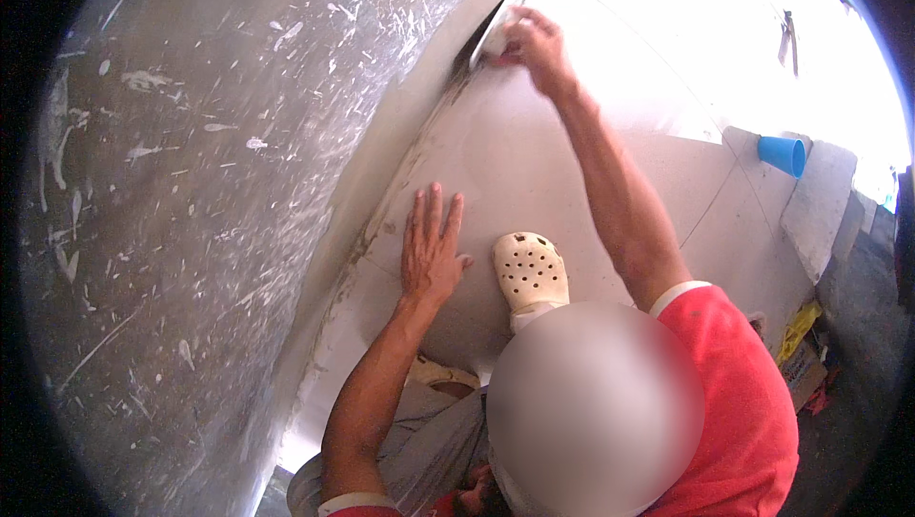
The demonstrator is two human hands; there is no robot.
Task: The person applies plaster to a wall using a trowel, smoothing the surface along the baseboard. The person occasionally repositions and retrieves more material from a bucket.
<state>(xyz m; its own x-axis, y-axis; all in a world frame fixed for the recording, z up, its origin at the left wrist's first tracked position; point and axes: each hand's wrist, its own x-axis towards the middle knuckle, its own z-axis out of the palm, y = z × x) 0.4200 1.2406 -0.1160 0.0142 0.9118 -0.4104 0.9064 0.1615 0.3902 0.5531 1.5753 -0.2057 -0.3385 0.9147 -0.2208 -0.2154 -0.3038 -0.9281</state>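
Note:
My left hand (434,252) lies palm down with fingers spread on the pale tiled floor (515,150), close to the foot of the wall. My right arm is stretched far forward, and my right hand (536,48) is closed on a thin whitish flat piece (491,43). That piece stands tilted at the wall's foot, with a dark gap between it and the wall. My fingers partly cover it, and its exact kind cannot be made out. A cream clog (531,271) with holes is on my foot, between my arms.
A grey wall (219,202) spattered with white rises along the left. On the right are a blue cup (782,156) and a grey slab (822,212). A yellow wrapper (799,332) and a cardboard box (806,373) lie nearer. Strong light washes out the far right.

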